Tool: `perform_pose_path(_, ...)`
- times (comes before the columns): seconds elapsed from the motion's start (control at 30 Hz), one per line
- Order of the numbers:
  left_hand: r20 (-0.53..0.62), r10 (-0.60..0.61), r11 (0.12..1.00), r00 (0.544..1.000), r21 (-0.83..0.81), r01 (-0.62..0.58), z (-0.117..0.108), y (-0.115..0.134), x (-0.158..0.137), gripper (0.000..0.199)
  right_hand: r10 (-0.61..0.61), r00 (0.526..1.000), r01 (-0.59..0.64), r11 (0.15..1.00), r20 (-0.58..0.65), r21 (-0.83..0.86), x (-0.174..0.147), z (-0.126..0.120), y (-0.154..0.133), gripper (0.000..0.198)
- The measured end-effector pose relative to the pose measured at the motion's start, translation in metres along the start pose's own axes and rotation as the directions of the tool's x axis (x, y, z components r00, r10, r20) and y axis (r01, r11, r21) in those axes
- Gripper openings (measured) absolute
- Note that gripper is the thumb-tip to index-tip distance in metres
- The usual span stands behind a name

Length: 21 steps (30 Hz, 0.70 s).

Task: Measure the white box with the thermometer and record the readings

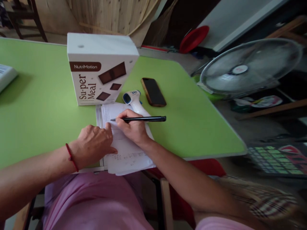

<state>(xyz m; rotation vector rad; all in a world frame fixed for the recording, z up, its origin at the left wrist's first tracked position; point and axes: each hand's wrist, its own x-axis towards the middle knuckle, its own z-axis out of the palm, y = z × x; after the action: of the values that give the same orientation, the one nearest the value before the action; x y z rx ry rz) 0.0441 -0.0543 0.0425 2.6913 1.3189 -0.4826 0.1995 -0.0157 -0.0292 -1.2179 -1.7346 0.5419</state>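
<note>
My right hand (133, 127) pinches a black pen (153, 118), its tip touching the upper part of a stack of written paper sheets (130, 161). The pen lies nearly level, pointing left. My left hand (96, 142), with a red cord at the wrist, rests on the left edge of the sheets. Its thumb and forefinger are spread apart, the other fingers bent and partly hidden, and no object shows in it. Just beyond the sheets lies a white infrared thermometer (137, 103), its handle partly behind my right hand.
A white NutriMotion box (103, 73) stands upright behind the sheets on the green table (199, 127). A phone (153, 91) lies right of the thermometer. At the far left is a white object (6, 76). A fan (249, 67) stands beyond the table's right edge.
</note>
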Motion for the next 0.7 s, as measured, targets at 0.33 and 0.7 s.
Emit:
perform_pose_path(0.33,-0.014,-0.008,1.000,1.000,-0.002,0.008,0.0015,0.0001,0.0009,0.085,0.011,1.000,-0.011,1.000,0.009,-0.015,0.0002,0.0007,-0.0016,0.009)
perform_pose_path(0.7,0.007,0.005,1.000,1.000,-0.017,-0.005,-0.0005,-0.0009,0.0006,0.083,-0.006,1.000,0.005,0.999,-0.010,-0.039,0.0006,0.0002,-0.0029,0.010)
